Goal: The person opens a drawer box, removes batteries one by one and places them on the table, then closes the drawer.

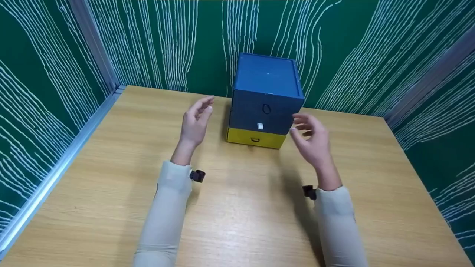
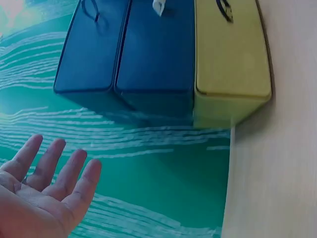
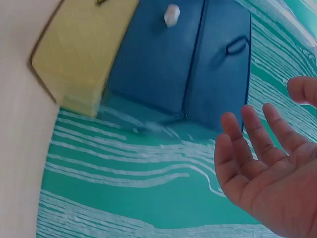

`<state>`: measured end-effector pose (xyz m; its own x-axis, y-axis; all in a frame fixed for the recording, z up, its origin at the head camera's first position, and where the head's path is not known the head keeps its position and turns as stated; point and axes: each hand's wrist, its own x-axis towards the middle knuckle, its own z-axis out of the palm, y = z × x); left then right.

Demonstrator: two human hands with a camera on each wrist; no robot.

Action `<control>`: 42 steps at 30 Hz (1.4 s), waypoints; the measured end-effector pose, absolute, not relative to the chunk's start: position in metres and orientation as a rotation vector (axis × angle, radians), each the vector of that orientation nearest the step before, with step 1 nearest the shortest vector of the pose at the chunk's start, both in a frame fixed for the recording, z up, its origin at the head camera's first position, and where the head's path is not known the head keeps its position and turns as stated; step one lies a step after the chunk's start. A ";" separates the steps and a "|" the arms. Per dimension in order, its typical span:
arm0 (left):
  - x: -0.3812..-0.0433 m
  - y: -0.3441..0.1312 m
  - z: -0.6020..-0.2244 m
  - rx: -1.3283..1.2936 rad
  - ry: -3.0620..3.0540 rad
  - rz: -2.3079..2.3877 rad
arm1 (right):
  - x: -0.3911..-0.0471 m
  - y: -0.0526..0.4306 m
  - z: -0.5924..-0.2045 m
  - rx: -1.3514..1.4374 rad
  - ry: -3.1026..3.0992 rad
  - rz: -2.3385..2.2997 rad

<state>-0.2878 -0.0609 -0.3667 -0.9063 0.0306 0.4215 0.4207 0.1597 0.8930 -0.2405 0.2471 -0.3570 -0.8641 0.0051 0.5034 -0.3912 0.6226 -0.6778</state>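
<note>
Near the back of the table stands a stack of drawer boxes: a blue box (image 1: 268, 76) with two drawer fronts on top of a yellow drawer (image 1: 241, 136). The upper blue front carries a dark loop pull (image 1: 266, 108), the lower one a small white knob (image 1: 260, 126), and the yellow one a dark handle (image 1: 255, 139). My left hand (image 1: 195, 122) is in the air left of the stack, fingers loosely bent and holding nothing. On the other side, my right hand (image 1: 313, 139) hovers by the blue box's right edge, also holding nothing; in the right wrist view its fingers are spread.
The wooden table (image 1: 237, 207) extends in front of and beside the stack. Green walls (image 1: 211, 40) with white wavy lines rise behind and at both sides, with a metal rail (image 1: 55, 174) along the left edge. A dark wrist mount (image 1: 197, 175) sits on the left cuff.
</note>
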 end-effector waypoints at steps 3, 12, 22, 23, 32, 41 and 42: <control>-0.294 -0.051 -0.360 -0.427 -2.104 -1.893 | -0.244 0.238 -0.361 0.324 -2.408 1.202; -0.297 -0.019 -0.324 -0.442 -2.095 -2.000 | -0.259 0.211 -0.360 0.483 -2.348 1.243; -0.326 -0.001 -0.335 -0.386 -2.117 -1.995 | -0.265 0.196 -0.355 0.476 -2.432 1.194; -0.327 0.000 -0.336 -0.380 -2.123 -1.982 | -0.266 0.196 -0.355 0.474 -2.437 1.193; -0.332 0.007 -0.342 -0.334 -2.131 -1.925 | -0.267 0.196 -0.358 0.452 -2.481 1.174; -0.318 0.009 -0.328 -0.261 -2.077 -2.113 | -0.267 0.197 -0.360 0.437 -2.511 1.131; -0.315 0.009 -0.325 -0.254 -2.073 -2.132 | -0.266 0.197 -0.360 0.433 -2.515 1.129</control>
